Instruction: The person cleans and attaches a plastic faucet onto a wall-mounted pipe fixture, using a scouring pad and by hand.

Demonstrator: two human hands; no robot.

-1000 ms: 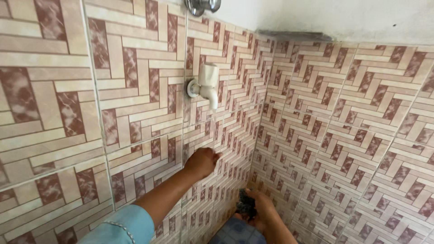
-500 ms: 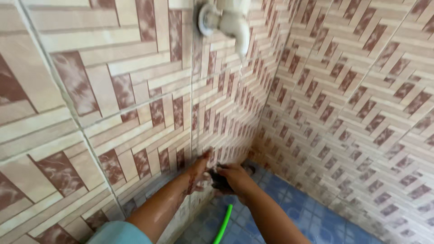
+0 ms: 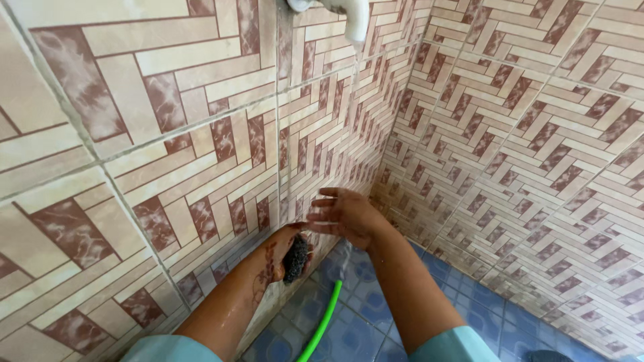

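Under the tap [image 3: 349, 17], the left hand [image 3: 285, 251] grips a dark scrubber [image 3: 296, 258]; the right hand [image 3: 345, 214], fingers spread, holds nothing; wet soapy fingers could let the scrubber slip.

Two tiled walls [image 3: 523, 134] meet in a corner, cream and maroon herringbone all over, bright in even daylight. A white tap [image 3: 345, 17] pokes out at the top. Down below, blue patterned floor tiles [image 3: 376, 322], wet and glossy.
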